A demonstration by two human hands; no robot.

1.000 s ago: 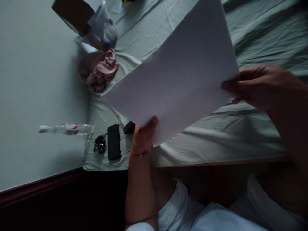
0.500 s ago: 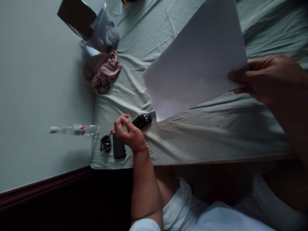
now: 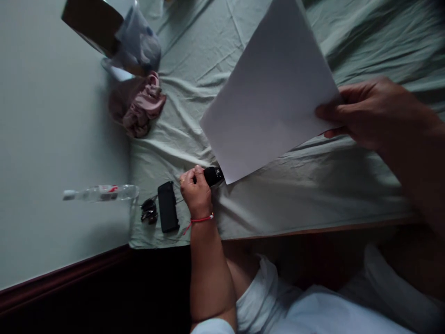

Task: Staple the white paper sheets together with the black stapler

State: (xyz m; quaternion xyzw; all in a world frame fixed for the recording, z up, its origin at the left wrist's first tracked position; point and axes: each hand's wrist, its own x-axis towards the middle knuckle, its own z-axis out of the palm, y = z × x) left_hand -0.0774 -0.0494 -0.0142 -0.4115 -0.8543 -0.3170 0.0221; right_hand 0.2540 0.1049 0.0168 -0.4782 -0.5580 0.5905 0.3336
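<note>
My right hand [image 3: 365, 111] pinches the right edge of white paper [image 3: 267, 97] between thumb and fingers. The paper is held tilted over the cloth. My left hand [image 3: 196, 192], with a red string on the wrist, is closed around what looks like a black stapler [image 3: 213, 176]. The front end of this stapler points right, at the paper's near corner; whether the corner lies in its mouth or only beside it, I cannot tell. Left of that hand are a flat black case [image 3: 168, 207] and a bunch of dark keys [image 3: 149, 211].
A pale green cloth [image 3: 278, 204] covers the table. Along the wall at left stand a clear plastic bottle [image 3: 104, 193], a crumpled pink cloth [image 3: 142, 109], a plastic bag [image 3: 142, 44] and a dark box [image 3: 92, 25]. The table's front edge runs before my lap.
My left hand has moved right from above the black case and closed on the stapler. The right hand has brought the paper slightly left, its near corner now at the stapler's front.
</note>
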